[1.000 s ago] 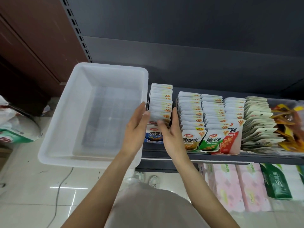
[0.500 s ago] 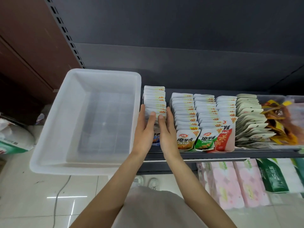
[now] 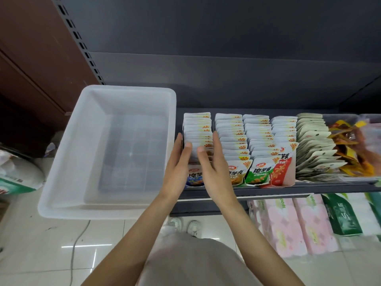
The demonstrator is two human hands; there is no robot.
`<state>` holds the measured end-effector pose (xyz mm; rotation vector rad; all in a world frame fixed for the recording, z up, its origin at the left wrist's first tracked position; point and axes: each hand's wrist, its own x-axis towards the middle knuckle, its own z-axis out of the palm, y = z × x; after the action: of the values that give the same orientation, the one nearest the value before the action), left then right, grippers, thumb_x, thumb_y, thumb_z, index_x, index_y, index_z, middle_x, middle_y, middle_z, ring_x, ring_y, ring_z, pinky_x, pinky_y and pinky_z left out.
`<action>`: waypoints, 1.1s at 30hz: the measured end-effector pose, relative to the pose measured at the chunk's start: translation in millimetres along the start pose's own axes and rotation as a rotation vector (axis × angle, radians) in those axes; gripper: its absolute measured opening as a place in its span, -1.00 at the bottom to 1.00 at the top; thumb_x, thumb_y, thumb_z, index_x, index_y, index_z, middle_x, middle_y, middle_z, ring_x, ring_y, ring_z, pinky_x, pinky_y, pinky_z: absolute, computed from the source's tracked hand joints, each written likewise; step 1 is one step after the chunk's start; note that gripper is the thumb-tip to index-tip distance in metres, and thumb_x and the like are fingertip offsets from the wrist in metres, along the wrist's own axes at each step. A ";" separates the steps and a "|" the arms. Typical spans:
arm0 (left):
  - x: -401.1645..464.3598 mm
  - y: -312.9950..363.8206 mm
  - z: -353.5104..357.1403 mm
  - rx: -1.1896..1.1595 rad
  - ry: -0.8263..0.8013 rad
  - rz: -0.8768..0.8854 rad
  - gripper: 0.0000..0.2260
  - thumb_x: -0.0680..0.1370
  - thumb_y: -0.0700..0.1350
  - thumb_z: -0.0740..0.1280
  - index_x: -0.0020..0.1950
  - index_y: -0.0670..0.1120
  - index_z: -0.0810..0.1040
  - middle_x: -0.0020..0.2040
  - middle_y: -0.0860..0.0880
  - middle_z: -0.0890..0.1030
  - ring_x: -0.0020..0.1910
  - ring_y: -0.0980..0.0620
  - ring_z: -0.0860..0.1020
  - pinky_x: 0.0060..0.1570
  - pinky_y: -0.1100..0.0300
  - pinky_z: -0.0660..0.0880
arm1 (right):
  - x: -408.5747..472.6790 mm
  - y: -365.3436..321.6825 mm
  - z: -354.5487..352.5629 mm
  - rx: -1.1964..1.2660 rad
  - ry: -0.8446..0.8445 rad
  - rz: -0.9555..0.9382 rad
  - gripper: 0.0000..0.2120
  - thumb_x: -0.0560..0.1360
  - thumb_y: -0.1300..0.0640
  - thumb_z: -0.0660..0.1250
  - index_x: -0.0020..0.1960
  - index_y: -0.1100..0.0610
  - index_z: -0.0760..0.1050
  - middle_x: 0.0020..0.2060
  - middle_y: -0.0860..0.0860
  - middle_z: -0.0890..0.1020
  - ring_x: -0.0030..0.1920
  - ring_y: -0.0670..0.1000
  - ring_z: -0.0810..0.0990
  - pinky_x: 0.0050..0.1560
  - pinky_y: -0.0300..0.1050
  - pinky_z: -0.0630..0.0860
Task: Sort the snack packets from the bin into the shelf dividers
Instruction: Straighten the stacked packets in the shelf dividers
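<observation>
Both hands form one loose grip: the left hand and right hand stand flat, palms facing each other, fingers extended and released, clasping nothing. They flank the front of the leftmost row of snack packets on the shelf, left palm against the row's outer side, right palm in the gap toward the neighbouring row. That leftmost row's long axis runs front to back, straight away from the wrists, so any squaring push would go along it, toward the rear. Just left of this row sits the white bin, whose floor shows no packets. Judging by that, sorting looks nearly done, with only tidying left. Neither hand is clearly nearer.
</observation>
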<state>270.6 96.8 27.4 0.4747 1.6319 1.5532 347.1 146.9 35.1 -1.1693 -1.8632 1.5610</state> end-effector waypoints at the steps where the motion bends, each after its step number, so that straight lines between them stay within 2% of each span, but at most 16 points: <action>1: 8.5 1.8 -1.1 0.021 0.000 0.012 -0.49 0.53 0.25 0.14 0.46 0.20 0.18 0.39 0.23 0.35 0.39 0.18 0.32 0.38 0.19 0.25 | 4.3 -2.8 0.6 -0.039 -0.011 -0.023 -0.33 0.53 -0.19 0.09 0.54 -0.04 -0.08 0.42 -0.25 0.15 0.39 -0.31 0.09 0.24 -0.63 0.06; 3: 27.1 9.2 -1.5 0.036 -0.026 0.020 -0.37 0.47 0.37 0.16 0.49 0.17 0.17 0.43 0.19 0.31 0.41 0.13 0.31 0.42 0.10 0.23 | 19.2 -4.3 2.6 -0.098 -0.016 -0.047 -0.36 0.59 -0.13 0.11 0.55 -0.01 -0.09 0.50 -0.18 0.07 0.48 -0.21 0.01 0.46 -0.33 0.04; 4: 36.4 10.9 -0.8 0.040 -0.051 0.011 -0.28 0.42 0.44 0.16 0.49 0.15 0.19 0.45 0.16 0.31 0.41 0.12 0.32 0.42 0.05 0.23 | 27.6 -4.8 3.9 -0.128 -0.011 -0.037 -0.37 0.60 -0.11 0.11 0.56 0.00 -0.09 0.53 -0.11 0.04 0.51 -0.15 -0.02 0.50 -0.18 0.02; 5: 44.7 9.5 0.1 0.030 -0.076 -0.007 -0.20 0.35 0.51 0.16 0.49 0.14 0.20 0.45 0.13 0.32 0.41 0.11 0.33 0.42 0.02 0.24 | 35.3 -6.2 5.4 -0.162 -0.010 -0.019 -0.38 0.61 -0.10 0.10 0.56 0.01 -0.09 0.54 -0.06 0.03 0.52 -0.10 -0.05 0.50 -0.13 -0.02; 8: 55.2 3.2 3.7 -0.037 -0.105 -0.033 -0.15 0.32 0.52 0.18 0.50 0.11 0.21 0.46 0.09 0.33 0.41 0.11 0.33 0.43 -0.01 0.22 | 46.4 -11.2 9.3 -0.271 -0.026 0.013 -0.39 0.61 -0.13 0.06 0.56 0.00 -0.10 0.55 -0.03 -0.04 0.53 -0.06 -0.08 0.45 -0.09 -0.01; 10: 51.5 8.2 3.9 -0.080 -0.089 -0.043 -0.27 0.41 0.44 0.17 0.48 0.08 0.26 0.41 0.07 0.41 0.36 0.11 0.39 0.42 -0.01 0.26 | 45.3 -13.4 9.4 -0.303 -0.038 -0.005 -0.40 0.61 -0.12 0.06 0.55 -0.01 -0.09 0.55 -0.03 -0.05 0.53 -0.04 -0.05 0.44 -0.10 0.04; 12: 52.2 11.4 3.7 -0.119 -0.081 -0.046 -0.47 0.56 0.28 0.11 0.45 0.04 0.33 0.31 0.04 0.52 0.27 0.11 0.49 0.38 -0.01 0.33 | 44.7 -15.8 8.2 -0.295 -0.058 -0.028 -0.41 0.61 -0.10 0.08 0.55 -0.02 -0.08 0.55 -0.03 -0.05 0.53 -0.04 -0.05 0.35 -0.23 0.02; 13: 53.7 11.6 3.2 -0.129 -0.073 -0.052 -0.49 0.58 0.25 0.09 0.44 0.03 0.34 0.29 0.04 0.53 0.26 0.11 0.50 0.37 0.00 0.34 | 45.8 -16.9 7.1 -0.298 -0.068 -0.030 -0.41 0.62 -0.10 0.08 0.55 -0.03 -0.08 0.55 -0.03 -0.07 0.53 -0.05 -0.08 0.32 -0.26 0.00; 17: 57.5 11.9 6.4 -0.109 -0.073 -0.056 -0.22 0.37 0.47 0.15 0.49 0.10 0.23 0.46 0.07 0.33 0.42 0.13 0.30 0.44 0.01 0.22 | 61.9 -25.8 1.2 -0.347 -0.074 -0.029 -0.44 0.63 -0.09 0.05 0.55 -0.05 -0.08 0.55 -0.01 -0.15 0.53 -0.04 -0.14 0.45 -0.08 0.01; 21: 57.6 14.3 13.3 -0.095 -0.041 -0.039 -0.41 0.56 0.31 0.03 0.53 0.08 0.13 0.51 0.06 0.22 0.47 0.13 0.20 0.47 0.02 0.15 | 75.7 -33.4 -0.4 -0.436 -0.135 -0.024 -0.48 0.65 -0.05 0.01 0.55 0.02 -0.07 0.54 0.01 -0.18 0.53 -0.01 -0.16 0.48 -0.03 -0.03; 22: 57.3 15.3 13.2 -0.079 -0.034 -0.032 -0.39 0.55 0.32 0.02 0.53 0.08 0.11 0.52 0.06 0.20 0.48 0.13 0.18 0.47 0.01 0.13 | 76.3 -35.6 -2.7 -0.446 -0.141 -0.038 -0.49 0.65 -0.02 0.01 0.55 0.03 -0.06 0.54 0.01 -0.17 0.53 -0.01 -0.16 0.48 -0.04 -0.03; 25: 51.3 23.5 3.6 0.026 -0.027 0.017 -0.44 0.58 0.28 0.00 0.54 0.13 0.04 0.54 0.12 0.10 0.49 0.14 0.10 0.45 0.15 0.01 | 73.8 -38.9 -24.2 -0.524 -0.105 -0.165 -0.50 0.64 0.13 0.09 0.54 0.06 0.04 0.55 0.00 -0.08 0.53 -0.03 -0.05 0.45 -0.13 0.02; 27: 44.4 24.1 -9.7 0.085 -0.025 0.046 -0.51 0.62 0.11 0.08 0.53 0.14 0.05 0.52 0.16 0.12 0.45 0.20 0.14 0.29 0.32 0.09 | 72.2 -35.8 -46.5 -0.623 -0.104 -0.272 -0.53 0.61 0.20 0.15 0.50 0.07 0.18 0.52 0.00 0.12 0.52 -0.05 0.04 0.46 -0.14 0.04; 30: 30.1 8.3 -26.1 0.145 -0.122 0.038 -0.33 0.53 -0.10 0.34 0.53 0.11 0.06 0.44 0.19 0.22 0.30 0.30 0.22 0.12 0.47 0.30 | 81.6 -27.7 -67.1 -0.780 -0.182 -0.399 -0.57 0.59 0.19 0.21 0.45 0.07 0.30 0.44 0.01 0.33 0.50 -0.03 0.14 0.46 -0.11 0.06; 31: 25.0 2.1 -27.4 0.191 -0.163 0.034 -0.25 0.48 -0.09 0.42 0.52 0.11 0.04 0.42 0.20 0.23 0.31 0.30 0.21 0.17 0.44 0.33 | 89.2 -26.0 -68.6 -0.814 -0.224 -0.415 -0.58 0.60 0.16 0.21 0.45 0.07 0.30 0.44 0.01 0.34 0.49 -0.02 0.16 0.47 -0.09 0.05; 33: 21.4 -9.2 -24.0 0.286 -0.218 0.062 -0.10 0.33 0.05 0.53 0.52 0.10 0.05 0.46 0.13 0.27 0.40 0.17 0.27 0.33 0.12 0.36 | 107.6 -26.4 -65.8 -0.886 -0.318 -0.426 -0.57 0.61 0.10 0.19 0.47 0.07 0.26 0.44 0.03 0.33 0.49 -0.01 0.17 0.49 -0.03 0.01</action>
<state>242.0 95.8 10.1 0.8244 1.6860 1.2653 330.9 272.6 58.1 -0.7361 -2.9210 0.6957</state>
